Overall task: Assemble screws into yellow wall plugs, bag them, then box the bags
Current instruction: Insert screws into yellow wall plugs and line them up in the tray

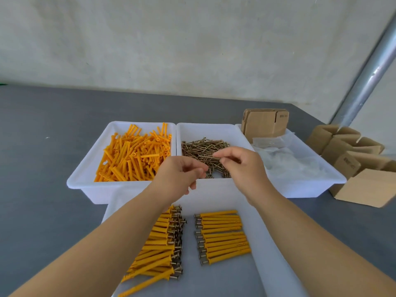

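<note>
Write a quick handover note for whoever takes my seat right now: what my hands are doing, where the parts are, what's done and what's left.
Left hand and right hand: both hover over the screw bin, fingers loosely curled; whether either pinches a screw is not clear.
Parts: loose yellow plugs in the left bin, loose screws in the middle one, clear bags and flat cartons in the right bin, folded boxes on the table at right.
Done: two batches of assembled plugs lie in the near tray.
Left: many more to assemble; no filled bag or packed box is visible.
</note>
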The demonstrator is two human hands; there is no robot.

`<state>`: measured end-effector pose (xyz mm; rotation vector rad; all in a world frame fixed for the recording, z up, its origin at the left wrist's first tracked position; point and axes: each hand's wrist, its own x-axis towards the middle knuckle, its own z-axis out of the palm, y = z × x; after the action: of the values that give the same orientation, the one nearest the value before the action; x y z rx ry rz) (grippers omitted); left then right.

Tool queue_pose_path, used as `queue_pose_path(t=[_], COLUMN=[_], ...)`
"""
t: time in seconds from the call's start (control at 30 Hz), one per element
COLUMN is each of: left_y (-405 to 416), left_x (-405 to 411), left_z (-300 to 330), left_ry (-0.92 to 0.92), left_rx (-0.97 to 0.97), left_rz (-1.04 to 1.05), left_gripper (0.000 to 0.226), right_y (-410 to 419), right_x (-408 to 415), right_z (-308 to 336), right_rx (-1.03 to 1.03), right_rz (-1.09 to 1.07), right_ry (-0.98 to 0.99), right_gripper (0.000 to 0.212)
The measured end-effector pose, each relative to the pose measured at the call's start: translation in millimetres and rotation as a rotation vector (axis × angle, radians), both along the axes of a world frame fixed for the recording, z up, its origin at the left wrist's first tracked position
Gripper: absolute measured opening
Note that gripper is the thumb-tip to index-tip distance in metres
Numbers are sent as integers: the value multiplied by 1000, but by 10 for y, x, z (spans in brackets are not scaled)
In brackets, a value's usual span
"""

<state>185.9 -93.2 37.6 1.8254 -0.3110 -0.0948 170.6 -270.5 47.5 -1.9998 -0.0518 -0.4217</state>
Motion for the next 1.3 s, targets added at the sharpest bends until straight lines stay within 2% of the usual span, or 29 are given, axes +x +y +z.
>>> queue_pose_path(t=[0.23, 0.6, 0.8, 0.93, 1.0, 1.07, 1.2, 1.3], left_y=[-72, -34, -34, -63, -42, -33, -67, -76], left_x=[-91, -90, -128, -156, -153, -153, -199, -223], left_z=[-115, -116, -98, -98, -91, -82, -83, -97], left_ry=[-90, -112, -132, -180, -197, -188, -193, -225], left_rx=[112, 186, 163, 113, 64, 4, -24, 26], left_rz=[-39, -70, -110, -125, -120, -130, -211, -260], left_gripper=[20, 12, 13, 28, 45, 49, 43, 21], right_y=[-9, -10, 14, 120, 130, 106, 43, 17], right_x=[-165, -198, -201, -255, -258, -244, -223, -210], right_z=[-194, -202, -245, -251, -245, -242, -256, -267], right_rx=[-163, -212, -203, -150, -95, -66, 15, 31], right_rz=[4, -65, -9, 141, 132, 70, -13, -67], right_ry=[-32, -213, -173, -181, -204, -246, -288, -314], right_gripper=[39, 30, 32, 27, 36, 40, 39, 37])
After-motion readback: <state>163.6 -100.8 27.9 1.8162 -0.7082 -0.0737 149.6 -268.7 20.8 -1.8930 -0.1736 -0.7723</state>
